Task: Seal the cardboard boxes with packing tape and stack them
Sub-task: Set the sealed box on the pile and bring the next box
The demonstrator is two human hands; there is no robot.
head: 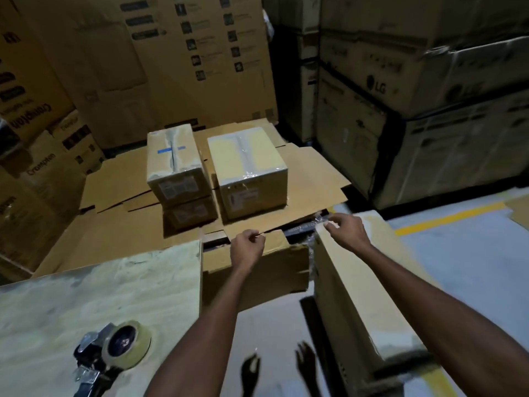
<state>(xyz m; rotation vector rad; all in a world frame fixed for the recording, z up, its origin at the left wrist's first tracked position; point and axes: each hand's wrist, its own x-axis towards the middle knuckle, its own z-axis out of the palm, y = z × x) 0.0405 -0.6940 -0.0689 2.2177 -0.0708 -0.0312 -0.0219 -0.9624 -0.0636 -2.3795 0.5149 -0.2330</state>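
Two taped cardboard boxes stand side by side on flattened cardboard: a narrow one (173,161) atop another box (190,213), and a wider pale one (247,170) to its right. My left hand (247,249) pinches something thin above the cardboard edge. My right hand (345,232) pinches clear tape at the far corner of a large box (357,287) at my right. A thin strip seems stretched between both hands. A tape dispenser (114,351) lies on a pale box top (86,296) at lower left.
Tall stacks of big cartons wall in the left (37,110), back (186,53) and right (429,96). Flattened cardboard sheets (120,230) cover a low platform. Grey floor with a yellow line (446,219) lies at the right. My feet (286,368) show below.
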